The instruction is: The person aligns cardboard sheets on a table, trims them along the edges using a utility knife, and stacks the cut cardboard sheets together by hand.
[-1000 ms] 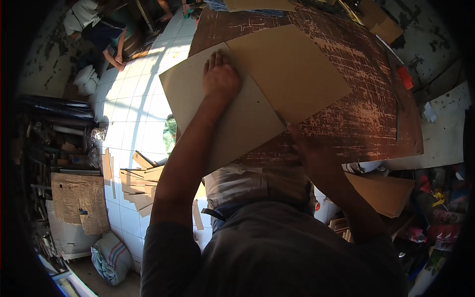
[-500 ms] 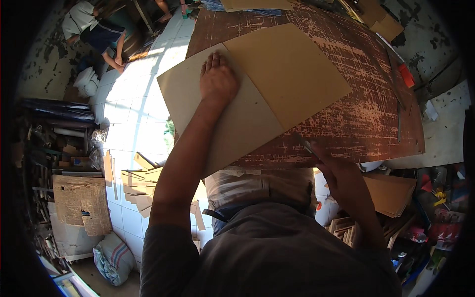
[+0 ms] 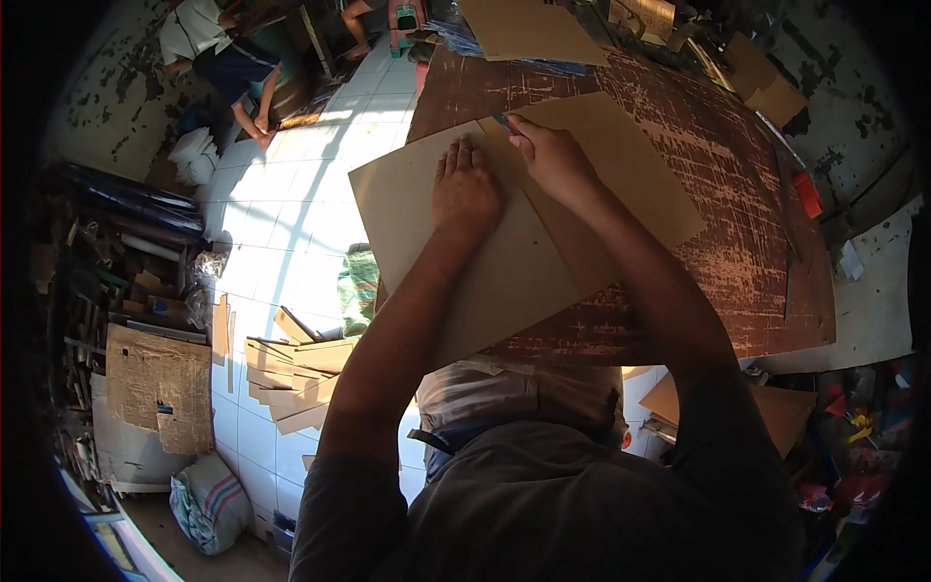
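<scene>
A greyish sheet of board (image 3: 529,267) lies over a tan cardboard sheet (image 3: 630,175) on a scratched reddish-brown table top (image 3: 742,291). My left hand (image 3: 467,199) rests flat on the greyish sheet, fingers stretched out, holding nothing. Closed around a utility knife (image 3: 504,123), my right hand (image 3: 558,160) is over the tan sheet. The knife's tip is at the far end of the greyish sheet's right edge; whether the blade touches the cardboard I cannot tell.
Cardboard offcuts (image 3: 301,373) and a green-and-white sack (image 3: 358,286) lie on the tiled floor to the left. More cardboard (image 3: 529,29) is stacked at the table's far end. A red-orange object (image 3: 807,194) lies by the right edge. Another person (image 3: 228,63) sits far left.
My right hand has swung the knife from the near edge of the sheets to their far edge. My left hand stays flat on the greyish sheet. The whole view has shifted slightly.
</scene>
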{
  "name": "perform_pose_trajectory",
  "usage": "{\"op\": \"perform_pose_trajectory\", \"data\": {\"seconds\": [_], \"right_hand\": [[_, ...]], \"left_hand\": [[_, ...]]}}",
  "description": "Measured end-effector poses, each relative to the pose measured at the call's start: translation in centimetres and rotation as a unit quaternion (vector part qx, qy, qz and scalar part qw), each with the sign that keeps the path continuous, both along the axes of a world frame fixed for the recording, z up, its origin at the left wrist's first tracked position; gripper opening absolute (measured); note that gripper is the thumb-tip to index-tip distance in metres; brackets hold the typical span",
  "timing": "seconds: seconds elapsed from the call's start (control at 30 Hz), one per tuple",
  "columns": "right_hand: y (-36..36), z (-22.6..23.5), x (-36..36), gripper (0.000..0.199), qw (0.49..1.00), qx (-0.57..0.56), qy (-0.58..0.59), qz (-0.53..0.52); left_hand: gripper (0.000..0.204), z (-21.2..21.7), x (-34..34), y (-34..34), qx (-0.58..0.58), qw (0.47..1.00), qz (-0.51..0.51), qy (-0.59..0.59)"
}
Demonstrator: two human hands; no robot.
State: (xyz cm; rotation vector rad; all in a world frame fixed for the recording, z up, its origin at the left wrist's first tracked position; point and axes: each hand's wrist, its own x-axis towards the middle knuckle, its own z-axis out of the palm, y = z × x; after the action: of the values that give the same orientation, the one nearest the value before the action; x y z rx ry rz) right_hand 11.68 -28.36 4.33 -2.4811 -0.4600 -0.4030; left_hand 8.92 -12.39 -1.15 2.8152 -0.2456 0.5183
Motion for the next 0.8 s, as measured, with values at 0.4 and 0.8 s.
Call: {"op": "perform_pose_trajectory", "data": {"seconds": [0.4, 0.8], "right_hand": [[2.7, -0.7, 2.0, 0.039, 0.991, -0.127, 0.030, 0.026], [-0.1, 1.2, -3.8, 0.034, 0.987, -0.129, 0.057, 0.075]], "left_hand": [[0.048, 0.0, 0.2, 0.3, -0.019, 1.000, -0.012, -0.022], [0.055, 0.4, 0.2, 0.4, 0.025, 0.999, 0.004, 0.040]]}}
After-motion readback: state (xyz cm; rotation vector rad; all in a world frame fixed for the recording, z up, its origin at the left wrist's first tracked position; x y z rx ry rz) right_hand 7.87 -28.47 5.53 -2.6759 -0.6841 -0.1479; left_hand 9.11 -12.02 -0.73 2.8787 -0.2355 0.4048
